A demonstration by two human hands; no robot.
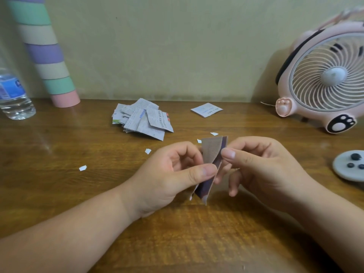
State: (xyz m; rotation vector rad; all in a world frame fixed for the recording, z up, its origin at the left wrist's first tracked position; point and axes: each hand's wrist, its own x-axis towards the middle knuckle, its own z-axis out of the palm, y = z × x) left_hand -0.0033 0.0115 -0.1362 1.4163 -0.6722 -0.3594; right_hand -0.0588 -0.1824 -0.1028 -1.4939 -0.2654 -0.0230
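Purple-and-grey card piece (211,150), folded and standing nearly upright, is held between the two hands just above the wooden counter (59,194), near the middle of its front half. The left hand (171,174) pinches the lower part between the thumb and curled fingers. The right hand (262,166) pinches the upper edge with the thumb against the forefinger, and its other fingers curl loosely below. The far face of the card and the fingertips behind it are hidden.

Four small white scraps lie around the hands: one (148,151) just to the left, one (83,168) farther left, and two (214,133) (199,141) just beyond the card. Bare wood stretches to the left of the hands and in front of them.

Farther back, a pile of folded printed papers (141,121) lies loosely heaped, its print too small to read. A single folded sheet (206,109) lies apart to its right.

At the right edge, a grey round dish (342,174) carries three dark round bits, and the frame cuts it off. Behind it stands a pink fan (325,75) with paw-shaped feet, also cut off.

At the far left, a plastic bottle (13,99) holds clear water and is partly out of frame. Beside it, a striped tube (43,52) leans against the wall.
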